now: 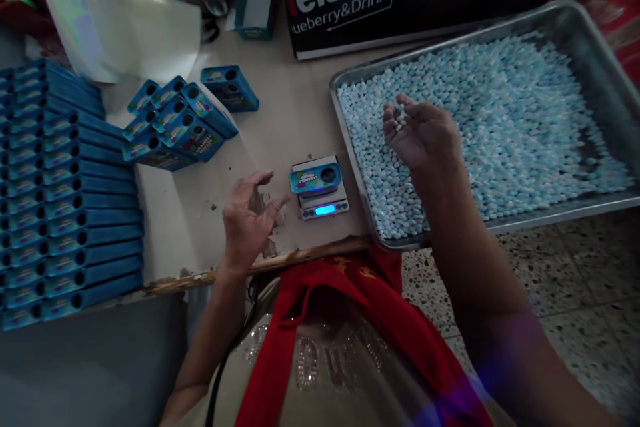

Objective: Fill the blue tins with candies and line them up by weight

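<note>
Closest to the lens: red apron (273, 373) over a pale top (330, 407) with glittering letters, both at the near table edge.

Right hand (425, 137): palm partly up, fingers cupped round a few pale pieces (400, 121). It is over the near-left part of a metal tray (356, 170); whether the knuckles touch the layer below, cannot tell. Left hand (245, 213): empty, thumb and fingers curved and parted, at the near edge, left of a small scale (307, 212).

Key relation: blue box (313, 179) on the scale, printed narrow face up, dark round patch at its right end. Long axis of that face runs roughly left to right, the right end angled slightly away from the body. Left hand is much the nearer, thumb tip just beside the box's left end, not touching. From the right hand the box lies leftward and closer to the body, with the tray's left wall between.

Farther out: blue-white candies (525, 120) spread through the tray, thinning at the far right. Beyond the left hand, a loose cluster of blue boxes (193, 137), one lone box (230, 88) behind it, then a tall stack (95, 213) at far left. Black carton (350, 7) behind. Scale display lit; reading illegible.
</note>
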The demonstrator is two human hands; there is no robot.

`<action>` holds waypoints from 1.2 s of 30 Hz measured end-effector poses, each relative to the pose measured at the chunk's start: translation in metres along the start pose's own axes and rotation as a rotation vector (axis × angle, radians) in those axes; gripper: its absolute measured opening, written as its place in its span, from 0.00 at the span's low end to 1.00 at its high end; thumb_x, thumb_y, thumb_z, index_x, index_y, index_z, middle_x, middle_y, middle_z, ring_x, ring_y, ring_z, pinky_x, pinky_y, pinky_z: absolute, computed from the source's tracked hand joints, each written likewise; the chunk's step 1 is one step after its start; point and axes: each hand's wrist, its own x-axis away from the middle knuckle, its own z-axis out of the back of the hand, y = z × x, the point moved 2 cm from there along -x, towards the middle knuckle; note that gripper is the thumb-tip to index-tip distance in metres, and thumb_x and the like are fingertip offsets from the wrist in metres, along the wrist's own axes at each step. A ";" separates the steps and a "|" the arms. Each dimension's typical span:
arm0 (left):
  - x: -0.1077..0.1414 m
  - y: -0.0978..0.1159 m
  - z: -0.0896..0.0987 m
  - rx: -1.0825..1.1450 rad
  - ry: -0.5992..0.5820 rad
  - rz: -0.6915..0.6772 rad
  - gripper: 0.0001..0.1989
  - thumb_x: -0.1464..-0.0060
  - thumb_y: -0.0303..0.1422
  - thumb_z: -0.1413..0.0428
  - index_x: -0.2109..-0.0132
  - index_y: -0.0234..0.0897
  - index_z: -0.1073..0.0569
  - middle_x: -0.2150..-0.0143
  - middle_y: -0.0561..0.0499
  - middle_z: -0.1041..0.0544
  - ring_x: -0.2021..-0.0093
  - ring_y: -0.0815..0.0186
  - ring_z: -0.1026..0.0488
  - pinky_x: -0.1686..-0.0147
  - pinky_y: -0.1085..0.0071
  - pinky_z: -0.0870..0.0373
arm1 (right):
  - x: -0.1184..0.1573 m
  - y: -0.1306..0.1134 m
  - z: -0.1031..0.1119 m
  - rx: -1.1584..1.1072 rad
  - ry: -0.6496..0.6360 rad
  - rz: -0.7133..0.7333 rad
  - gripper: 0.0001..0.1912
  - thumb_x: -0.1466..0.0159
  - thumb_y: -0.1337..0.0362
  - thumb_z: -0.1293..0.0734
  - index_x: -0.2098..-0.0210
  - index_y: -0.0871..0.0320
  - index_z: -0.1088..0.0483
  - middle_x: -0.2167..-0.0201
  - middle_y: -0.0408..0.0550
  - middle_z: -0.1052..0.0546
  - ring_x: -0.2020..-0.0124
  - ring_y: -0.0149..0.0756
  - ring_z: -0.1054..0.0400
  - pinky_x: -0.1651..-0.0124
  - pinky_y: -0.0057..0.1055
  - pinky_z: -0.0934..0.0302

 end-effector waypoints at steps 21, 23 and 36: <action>-0.004 -0.012 0.006 0.028 0.045 0.019 0.23 0.33 0.36 0.27 0.35 0.44 0.19 0.43 0.47 0.12 0.45 0.58 0.12 0.37 0.58 0.14 | 0.017 0.004 -0.020 0.155 -0.219 -0.155 0.13 0.34 0.63 0.20 0.52 0.50 0.22 0.65 0.41 0.22 0.68 0.29 0.31 0.71 0.24 0.32; -0.003 -0.015 0.007 0.060 0.017 0.044 0.25 0.34 0.38 0.27 0.34 0.44 0.19 0.42 0.46 0.12 0.44 0.58 0.12 0.37 0.58 0.13 | 0.020 0.004 -0.021 0.197 -0.208 -0.104 0.12 0.32 0.60 0.20 0.52 0.48 0.22 0.66 0.42 0.22 0.68 0.32 0.29 0.71 0.26 0.32; -0.001 -0.005 -0.019 0.203 -0.106 0.101 0.29 0.33 0.45 0.27 0.30 0.45 0.22 0.37 0.42 0.14 0.38 0.55 0.14 0.35 0.53 0.15 | 0.074 -0.023 -0.062 0.525 -0.572 0.030 0.12 0.32 0.54 0.22 0.55 0.55 0.17 0.74 0.39 0.29 0.75 0.29 0.42 0.73 0.28 0.50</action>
